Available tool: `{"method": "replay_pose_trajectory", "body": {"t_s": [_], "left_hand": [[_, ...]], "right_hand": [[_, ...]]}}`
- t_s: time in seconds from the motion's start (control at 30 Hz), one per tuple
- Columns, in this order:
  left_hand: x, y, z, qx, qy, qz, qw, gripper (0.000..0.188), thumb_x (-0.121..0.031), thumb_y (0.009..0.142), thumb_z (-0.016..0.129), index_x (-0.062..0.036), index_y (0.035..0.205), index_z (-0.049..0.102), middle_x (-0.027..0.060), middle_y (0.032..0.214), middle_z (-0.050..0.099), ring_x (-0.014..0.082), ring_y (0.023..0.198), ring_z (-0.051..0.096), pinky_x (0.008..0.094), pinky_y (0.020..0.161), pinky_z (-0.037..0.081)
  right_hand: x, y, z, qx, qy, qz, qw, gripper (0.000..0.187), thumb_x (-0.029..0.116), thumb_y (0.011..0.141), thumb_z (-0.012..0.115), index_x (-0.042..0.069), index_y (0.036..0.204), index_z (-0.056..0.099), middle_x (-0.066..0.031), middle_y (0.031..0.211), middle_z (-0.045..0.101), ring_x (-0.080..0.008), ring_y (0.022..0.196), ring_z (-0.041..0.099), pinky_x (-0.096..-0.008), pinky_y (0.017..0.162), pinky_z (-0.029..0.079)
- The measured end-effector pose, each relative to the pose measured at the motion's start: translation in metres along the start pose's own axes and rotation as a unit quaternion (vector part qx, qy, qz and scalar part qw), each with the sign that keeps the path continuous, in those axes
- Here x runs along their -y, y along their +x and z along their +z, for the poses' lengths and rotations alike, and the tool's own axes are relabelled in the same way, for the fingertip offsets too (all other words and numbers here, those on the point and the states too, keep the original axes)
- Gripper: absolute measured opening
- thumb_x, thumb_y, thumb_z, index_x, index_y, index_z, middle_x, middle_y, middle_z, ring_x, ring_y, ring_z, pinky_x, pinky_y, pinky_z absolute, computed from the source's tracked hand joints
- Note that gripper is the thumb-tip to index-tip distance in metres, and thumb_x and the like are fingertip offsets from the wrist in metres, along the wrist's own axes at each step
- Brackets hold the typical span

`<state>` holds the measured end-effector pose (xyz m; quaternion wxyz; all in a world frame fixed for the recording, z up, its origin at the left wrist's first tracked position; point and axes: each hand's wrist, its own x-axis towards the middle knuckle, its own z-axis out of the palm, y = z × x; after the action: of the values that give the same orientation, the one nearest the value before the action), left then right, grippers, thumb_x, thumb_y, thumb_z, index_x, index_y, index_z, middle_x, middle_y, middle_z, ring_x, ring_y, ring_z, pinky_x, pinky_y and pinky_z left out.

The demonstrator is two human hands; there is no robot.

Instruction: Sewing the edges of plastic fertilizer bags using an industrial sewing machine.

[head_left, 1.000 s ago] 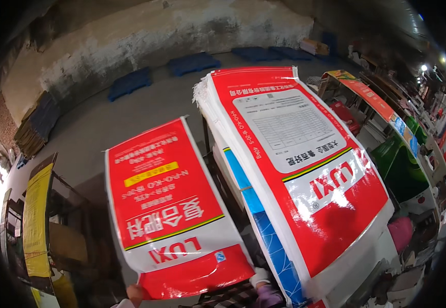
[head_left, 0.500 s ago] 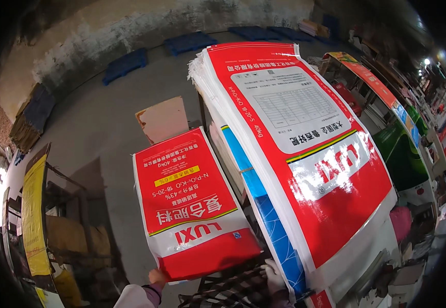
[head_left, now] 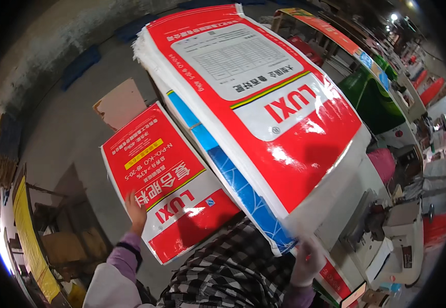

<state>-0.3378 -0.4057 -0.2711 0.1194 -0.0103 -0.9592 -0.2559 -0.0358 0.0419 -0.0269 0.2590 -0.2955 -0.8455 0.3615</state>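
A flat red-and-white woven sack (head_left: 174,159) lies in front of me, slightly left of the middle. My left hand (head_left: 137,209) is at its left edge, the bare fingers stretched out along the side. On the right, a tall stack of larger red-and-white sacks (head_left: 310,164) slopes toward me. A blue folded sack (head_left: 233,172) shows along the stack's left side. My right hand (head_left: 306,259), pale and apparently gloved, is by the stack's near lower corner; motion smears its fingers. Black-and-white checked cloth (head_left: 223,272) covers my front.
A beige machine (head_left: 400,231) stands at right, with a phone-like slab (head_left: 354,295) near it. A tan board (head_left: 120,105) sits behind the smaller sack. At left is a yellow-covered frame (head_left: 25,226); blue bundles (head_left: 82,66) lie on the floor beyond.
My left hand has moved up from the small sack's near corner to its left edge. My right hand has shifted right. The view has tilted and moved, showing more of my body.
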Motion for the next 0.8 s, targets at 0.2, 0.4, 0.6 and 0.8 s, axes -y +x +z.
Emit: {"method": "replay_pose_trajectory", "body": {"t_s": [0.2,0.4,0.6,0.8], "left_hand": [[-0.350,0.132,-0.031,0.000,-0.074,0.379,0.922,0.061,-0.006,0.080,0.061,-0.0155,0.138,0.046,0.0184,0.147,0.036,0.0399,0.139,0.029,0.0533,0.113,0.026],[-0.391,0.159,0.020,0.099,-0.085,0.433,0.892,0.063,-0.009,0.076,0.053,-0.0105,0.138,0.047,0.0218,0.145,0.036,0.0455,0.139,0.024,0.0541,0.117,0.015],[-0.343,0.200,0.024,0.198,-0.479,0.084,0.851,0.064,-0.003,0.080,0.057,-0.0067,0.142,0.040,0.0105,0.135,0.047,0.0263,0.121,0.046,0.0394,0.099,0.042],[-0.361,0.198,0.022,0.206,-0.485,-0.084,0.846,0.061,-0.010,0.085,0.060,-0.0048,0.142,0.037,0.0064,0.114,0.053,0.0160,0.100,0.053,0.0320,0.082,0.048]], "right_hand": [[0.010,0.094,0.033,0.096,-0.275,-0.152,0.945,0.080,0.034,0.065,0.081,0.013,0.136,0.050,-0.0150,0.144,0.042,-0.0399,0.137,0.031,-0.0546,0.109,0.028],[0.019,0.120,0.011,0.161,-0.265,-0.189,0.932,0.070,0.033,0.070,0.073,0.013,0.134,0.052,-0.0163,0.139,0.048,-0.0375,0.132,0.040,-0.0511,0.107,0.035],[0.025,0.140,-0.010,0.277,-0.225,-0.184,0.916,0.046,0.030,0.082,0.063,0.011,0.123,0.057,-0.0148,0.124,0.057,-0.0346,0.118,0.053,-0.0435,0.093,0.048],[0.003,0.131,0.014,0.168,-0.228,-0.202,0.938,0.030,0.033,0.089,0.053,0.011,0.107,0.065,-0.0122,0.108,0.063,-0.0305,0.106,0.060,-0.0449,0.080,0.052]]}}
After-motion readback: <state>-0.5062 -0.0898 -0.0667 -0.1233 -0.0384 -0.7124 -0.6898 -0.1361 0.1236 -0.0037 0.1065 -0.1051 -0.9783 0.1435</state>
